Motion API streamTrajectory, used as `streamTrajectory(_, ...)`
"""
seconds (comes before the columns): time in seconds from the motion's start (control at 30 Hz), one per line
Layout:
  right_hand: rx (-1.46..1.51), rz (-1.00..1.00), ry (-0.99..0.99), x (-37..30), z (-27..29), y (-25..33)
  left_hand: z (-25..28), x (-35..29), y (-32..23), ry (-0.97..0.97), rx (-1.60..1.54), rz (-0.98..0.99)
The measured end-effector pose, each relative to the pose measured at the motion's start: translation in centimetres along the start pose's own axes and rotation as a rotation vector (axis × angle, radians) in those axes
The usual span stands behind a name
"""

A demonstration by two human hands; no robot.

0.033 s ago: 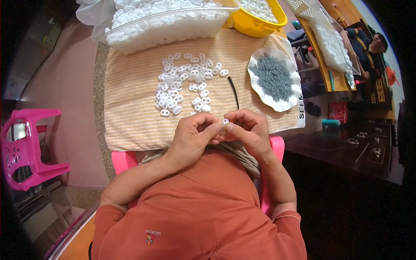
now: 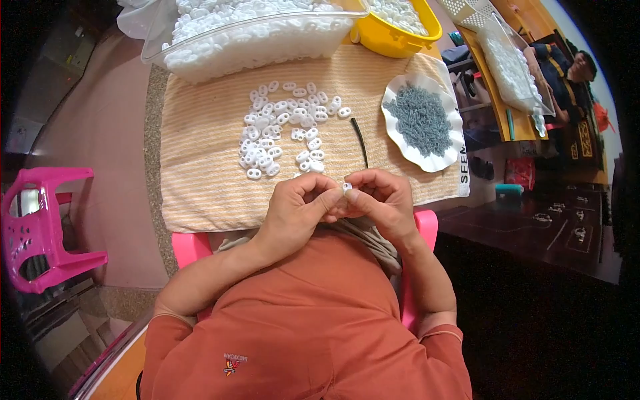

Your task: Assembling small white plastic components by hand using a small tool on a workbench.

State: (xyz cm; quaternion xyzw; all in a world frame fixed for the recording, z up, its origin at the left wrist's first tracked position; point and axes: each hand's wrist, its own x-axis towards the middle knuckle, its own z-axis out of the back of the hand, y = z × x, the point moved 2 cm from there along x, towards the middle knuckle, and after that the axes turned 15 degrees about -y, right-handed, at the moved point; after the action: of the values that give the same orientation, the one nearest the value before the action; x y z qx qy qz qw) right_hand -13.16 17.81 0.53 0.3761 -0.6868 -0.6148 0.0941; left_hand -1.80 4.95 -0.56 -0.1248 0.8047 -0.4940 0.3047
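Note:
My left hand (image 2: 305, 205) and my right hand (image 2: 381, 201) meet at the near edge of a striped towel. Both are closed, thumbs and fingertips pinching a small white two-hole plastic piece (image 2: 347, 187) between them. My fingers cover most of it. Beyond my hands lies a loose heap of similar white oval pieces (image 2: 257, 155), each with two holes. A thin black rod (image 2: 359, 141) rests on the towel just past my right hand. Farther right, small grey pieces (image 2: 420, 120) fill a white wavy-rimmed plate (image 2: 435, 163).
A clear bin (image 2: 260, 50) full of white pieces stands at the towel's (image 2: 200, 160) far edge, beside a yellow basin (image 2: 393, 45). On the left is a pink plastic stool (image 2: 50, 227). Another person (image 2: 567, 70) is at the far right, near a second clear bin (image 2: 513, 70).

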Motion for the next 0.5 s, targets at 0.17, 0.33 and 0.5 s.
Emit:
streamTrajectory(0.17,-0.038,0.079,-0.006,-0.28,-0.4,0.0,0.26,0.18,0.18,0.008,0.01,0.012)
streamTrajectory(0.33,-0.051,0.031,-0.009,-0.3,-0.43,0.05,0.41,0.26,0.21,0.011,-0.039,0.078)
streamTrajectory(0.5,-0.079,0.088,-0.015,-0.3,-0.55,-0.16,0.35,0.17,0.11,0.008,-0.095,0.142)
